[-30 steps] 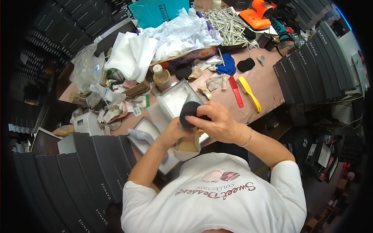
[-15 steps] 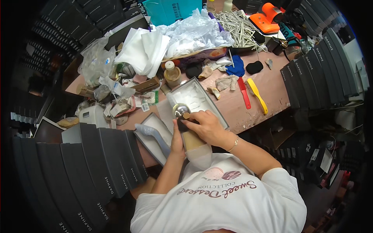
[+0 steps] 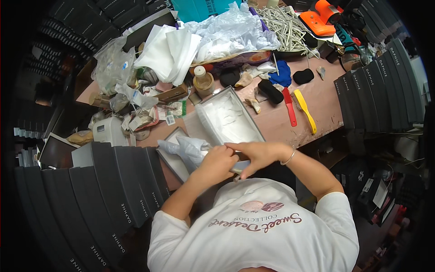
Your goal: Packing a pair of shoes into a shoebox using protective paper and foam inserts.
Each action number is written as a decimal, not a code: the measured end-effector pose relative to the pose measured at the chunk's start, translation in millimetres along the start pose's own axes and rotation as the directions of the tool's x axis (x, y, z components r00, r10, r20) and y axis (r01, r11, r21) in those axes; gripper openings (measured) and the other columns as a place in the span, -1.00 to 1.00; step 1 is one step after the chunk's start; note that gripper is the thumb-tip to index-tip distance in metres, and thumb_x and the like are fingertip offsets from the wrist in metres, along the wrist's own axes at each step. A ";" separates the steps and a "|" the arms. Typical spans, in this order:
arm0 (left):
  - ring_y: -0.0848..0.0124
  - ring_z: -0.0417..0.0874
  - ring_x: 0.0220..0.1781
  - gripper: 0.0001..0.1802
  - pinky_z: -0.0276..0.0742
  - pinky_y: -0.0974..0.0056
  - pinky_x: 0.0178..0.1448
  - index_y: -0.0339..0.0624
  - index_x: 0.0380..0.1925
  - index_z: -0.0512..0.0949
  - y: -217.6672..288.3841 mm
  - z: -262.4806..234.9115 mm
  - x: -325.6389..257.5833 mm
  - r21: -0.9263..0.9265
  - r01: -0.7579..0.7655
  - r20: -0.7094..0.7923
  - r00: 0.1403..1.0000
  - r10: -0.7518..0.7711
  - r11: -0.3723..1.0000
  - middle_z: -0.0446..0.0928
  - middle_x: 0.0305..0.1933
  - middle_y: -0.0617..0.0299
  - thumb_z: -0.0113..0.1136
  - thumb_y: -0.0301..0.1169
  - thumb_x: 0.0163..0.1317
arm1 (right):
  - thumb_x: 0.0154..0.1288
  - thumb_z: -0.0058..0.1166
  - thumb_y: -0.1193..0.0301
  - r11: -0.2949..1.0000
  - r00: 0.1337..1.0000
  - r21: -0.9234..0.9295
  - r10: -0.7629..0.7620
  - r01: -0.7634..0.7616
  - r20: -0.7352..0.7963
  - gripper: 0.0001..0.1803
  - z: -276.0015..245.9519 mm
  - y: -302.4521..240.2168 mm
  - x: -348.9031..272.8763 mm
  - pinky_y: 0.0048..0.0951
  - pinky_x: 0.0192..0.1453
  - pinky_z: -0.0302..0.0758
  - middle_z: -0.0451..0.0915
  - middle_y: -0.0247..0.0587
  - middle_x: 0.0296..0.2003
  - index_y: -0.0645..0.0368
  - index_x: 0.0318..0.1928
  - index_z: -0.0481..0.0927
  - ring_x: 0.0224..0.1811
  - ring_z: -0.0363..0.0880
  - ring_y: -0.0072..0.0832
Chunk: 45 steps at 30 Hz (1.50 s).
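Close to my chest, both hands are round a shoe [image 3: 240, 167], of which only a small pale, silvery piece shows between them. My left hand [image 3: 218, 162] is closed, its fingers curled at the shoe's left side. My right hand [image 3: 260, 156] grips from the right, thumb toward me and fingers reaching over to the left hand. Most of the shoe is hidden by the hands. By my left wrist, a pale plastic-wrapped item [image 3: 190, 149] lies over a grey box lid [image 3: 177, 136]. Just beyond the hands stands an open grey box [image 3: 247, 117] lined with white tissue.
A black sponge [image 3: 270, 92], a red brush [image 3: 289, 106] and a yellow brush [image 3: 305, 111] lie right of the box. Behind it stands a capped jar [image 3: 203, 80]. Dark shoe boxes [image 3: 131, 190] stand stacked at left; more boxes [image 3: 376, 86] stand at right.
The black sponge now lies on the table beside the red brush. My hands and the shoe have come closer to my chest. Whitish plastic now covers part of the wrapped item.
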<state>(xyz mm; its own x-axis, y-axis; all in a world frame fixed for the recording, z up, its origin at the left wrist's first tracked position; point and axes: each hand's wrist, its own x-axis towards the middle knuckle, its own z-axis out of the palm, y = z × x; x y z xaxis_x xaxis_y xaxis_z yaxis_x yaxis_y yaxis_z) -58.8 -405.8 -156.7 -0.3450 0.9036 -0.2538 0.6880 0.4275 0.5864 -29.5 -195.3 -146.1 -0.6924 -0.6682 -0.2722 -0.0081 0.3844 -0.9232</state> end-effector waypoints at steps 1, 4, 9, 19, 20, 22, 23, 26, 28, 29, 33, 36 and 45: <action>0.16 0.48 0.07 -0.49 0.28 0.06 0.26 -0.16 -0.18 0.57 6.7 -8.9 6.2 0.114 -0.038 0.047 0.998 0.033 0.993 0.51 -0.13 0.10 0.43 -0.19 -0.18 | -0.06 0.41 0.14 0.994 0.999 0.103 -0.034 0.033 0.001 0.18 13.1 4.5 -1.8 -0.38 0.26 0.33 0.44 0.12 0.14 0.28 0.42 -0.09 0.21 0.42 -0.17; 0.14 0.48 0.08 -0.58 0.23 -0.02 0.29 -0.19 -0.14 0.56 10.1 -33.3 17.9 0.088 -0.102 -0.424 0.896 0.130 0.991 0.52 -0.09 0.10 0.34 -0.28 -0.03 | -0.01 0.34 0.24 0.889 0.980 0.441 0.180 -0.124 -0.088 0.07 18.5 29.8 -39.8 -0.39 0.20 0.35 0.46 0.02 0.13 0.22 0.42 -0.03 0.11 0.45 -0.31; 0.02 0.53 -0.05 -0.68 0.43 0.01 0.06 -0.27 -0.06 0.50 -98.4 -9.6 91.5 -0.145 0.133 -0.465 0.866 -0.187 0.980 0.53 -0.13 -0.08 0.11 -0.50 0.14 | 0.05 0.25 0.28 0.624 0.839 0.781 0.444 -0.036 -0.316 -0.32 44.3 77.2 -121.3 -0.50 0.09 0.37 0.54 -0.22 -0.10 0.28 0.19 0.39 -0.08 0.44 -0.56; -0.04 0.60 -0.25 -0.84 0.47 -0.05 -0.20 -0.14 -0.28 0.54 -157.9 18.5 166.5 0.062 0.302 -0.336 0.904 -0.265 0.951 0.56 -0.39 -0.03 0.10 -0.37 0.14 | 0.07 0.22 0.38 0.771 0.738 0.635 0.455 -0.048 -0.497 -0.46 44.4 70.9 -131.3 -0.61 -0.11 0.41 0.53 -0.33 -0.29 0.31 0.08 0.46 -0.23 0.44 -0.67; -0.03 0.60 -0.26 -0.82 0.46 -0.03 -0.19 -0.14 -0.25 0.56 -144.9 -2.3 153.0 0.039 0.304 -0.361 0.892 -0.270 0.952 0.56 -0.37 -0.04 0.10 -0.38 0.15 | 0.06 0.23 0.37 0.827 0.714 0.551 0.455 -0.116 -0.532 -0.44 34.1 67.3 -132.2 -0.60 -0.12 0.42 0.54 -0.28 -0.31 0.31 0.09 0.45 -0.23 0.46 -0.66; -0.02 0.59 -0.27 -0.78 0.45 0.00 -0.18 -0.15 -0.20 0.60 -123.0 -35.1 123.5 -0.012 0.310 -0.410 0.866 -0.288 0.951 0.56 -0.31 -0.06 0.11 -0.39 0.17 | -0.01 0.27 0.31 0.873 0.682 0.374 0.481 -0.314 -0.550 -0.36 15.0 75.7 -127.4 -0.44 -0.14 0.49 0.56 -0.03 -0.27 0.23 0.14 0.45 -0.19 0.58 -0.43; -0.02 0.58 -0.30 -0.78 0.45 0.03 -0.19 -0.15 -0.19 0.60 -124.9 -40.2 109.8 -0.013 0.254 -0.451 0.862 -0.233 0.967 0.55 -0.33 -0.05 0.11 -0.39 0.17 | -0.06 0.30 0.26 0.826 0.620 -0.078 0.353 -0.558 -0.701 -0.31 18.2 98.0 -126.8 -0.28 -0.10 0.51 0.53 0.11 -0.16 0.12 0.16 0.45 -0.14 0.59 -0.16; 0.14 0.53 -0.44 -0.82 0.42 0.18 -0.28 -0.21 -0.24 0.62 -116.5 -55.1 84.7 -0.127 0.071 -0.553 0.823 -0.130 0.989 0.46 -0.40 0.03 0.12 -0.44 0.19 | -0.07 0.34 0.15 0.739 0.683 -0.271 0.331 -0.616 -0.651 -0.24 10.0 153.3 -108.7 -0.15 0.05 0.44 0.47 0.17 -0.03 0.05 0.20 0.42 -0.02 0.49 0.05; 0.22 0.55 -0.42 -0.82 0.44 0.23 -0.27 -0.23 -0.23 0.61 -97.4 -62.4 62.1 -0.251 0.098 -0.524 0.823 -0.220 0.963 0.48 -0.40 0.06 0.12 -0.44 0.19 | -0.08 0.36 0.10 0.754 0.725 -0.379 0.181 -0.536 -0.665 -0.21 8.9 169.7 -92.8 -0.13 0.15 0.39 0.44 0.19 0.02 0.08 0.20 0.40 0.08 0.43 0.08; 0.26 0.57 -0.41 -0.81 0.46 0.25 -0.26 -0.24 -0.23 0.61 -94.7 -58.5 50.4 -0.318 0.123 -0.503 0.818 -0.277 0.940 0.49 -0.40 0.08 0.12 -0.44 0.19 | -0.08 0.36 0.10 0.823 0.711 -0.354 0.084 -0.444 -0.698 -0.15 0.1 138.7 -77.9 -0.14 0.22 0.33 0.37 0.18 0.11 0.11 0.24 0.34 0.18 0.34 0.06; 0.50 0.56 -0.37 -0.78 0.48 0.40 -0.30 -0.29 -0.22 0.60 -77.1 -36.1 29.6 -0.628 -0.047 -0.518 0.770 -0.372 0.777 0.53 -0.36 0.25 0.13 -0.36 0.28 | 0.04 0.30 0.19 0.913 0.772 -0.402 -0.212 -0.061 -0.599 -0.24 4.1 48.8 -0.9 -0.16 0.31 0.24 0.30 0.17 0.22 0.22 0.24 0.33 0.33 0.20 -0.06; 0.62 0.55 -0.36 -0.72 0.50 0.50 -0.31 -0.27 -0.23 0.59 -70.1 -60.3 9.9 -0.745 -0.135 -0.557 0.665 -0.498 0.653 0.56 -0.35 0.36 0.08 -0.25 0.36 | 0.23 0.16 0.26 0.982 0.849 -0.183 -0.143 0.056 -0.508 -0.45 18.5 65.6 33.9 -0.22 0.26 0.33 0.45 0.02 0.13 0.25 0.18 0.41 0.24 0.37 -0.21; 0.12 0.18 0.40 -0.04 0.12 0.05 0.39 -0.16 0.38 -0.08 -40.3 -4.2 -30.4 -0.613 -0.589 -0.789 0.431 -0.437 0.526 0.11 0.38 0.05 0.12 0.12 0.20 | 0.40 -0.02 0.29 0.432 0.779 0.789 0.257 0.437 -0.572 -0.63 8.4 -3.1 51.6 -0.31 0.02 0.59 0.57 -0.19 -0.05 0.28 0.07 0.46 -0.03 0.59 -0.44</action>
<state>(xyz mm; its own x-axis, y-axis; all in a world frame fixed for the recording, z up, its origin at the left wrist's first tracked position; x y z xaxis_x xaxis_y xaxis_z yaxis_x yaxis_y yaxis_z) -78.7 -450.6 -169.4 -0.9535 0.1807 0.2410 0.1736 -0.3244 0.9299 -59.2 -236.2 -159.6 -0.9541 -0.0576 -0.2938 0.2633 -0.6285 -0.7319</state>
